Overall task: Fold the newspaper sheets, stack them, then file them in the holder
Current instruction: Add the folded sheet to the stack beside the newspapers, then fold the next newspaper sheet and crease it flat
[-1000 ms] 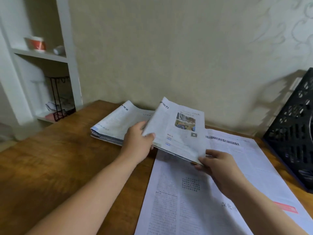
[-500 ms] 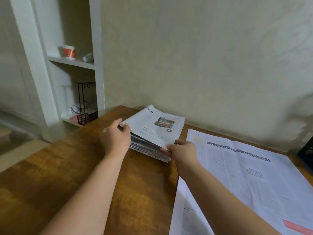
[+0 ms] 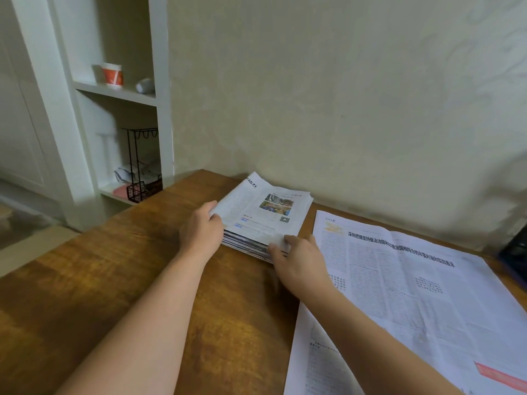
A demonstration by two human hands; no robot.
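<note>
Since a second ago, the folded newspaper with the colour photograph (image 3: 263, 216) has gone from being held up between both hands to lying on top of the stack of folded newspapers (image 3: 251, 246), and the black holder has slipped almost out of view at the right edge.

Nearest the camera, two bare forearms reach forward over the brown wooden counter (image 3: 114, 280). A large unfolded newspaper sheet with a bold dark headline (image 3: 413, 295) lies flat on the counter at the right, under the right forearm. Further on, the right hand (image 3: 299, 260) rests at the near right corner of the stack, fingertips touching the top paper's edge, fingers fairly straight and gripping nothing. The left hand (image 3: 201, 232) is against the stack's left side, its fingers curled round the edge of the top papers. The stack sits near the far edge of the counter, close to the pale wall, just left of the open sheet.

Beyond, at the far left, a white shelf unit (image 3: 114, 92) holds a red-and-white paper cup (image 3: 112, 75) and, lower down, a black wire rack (image 3: 139, 166).
</note>
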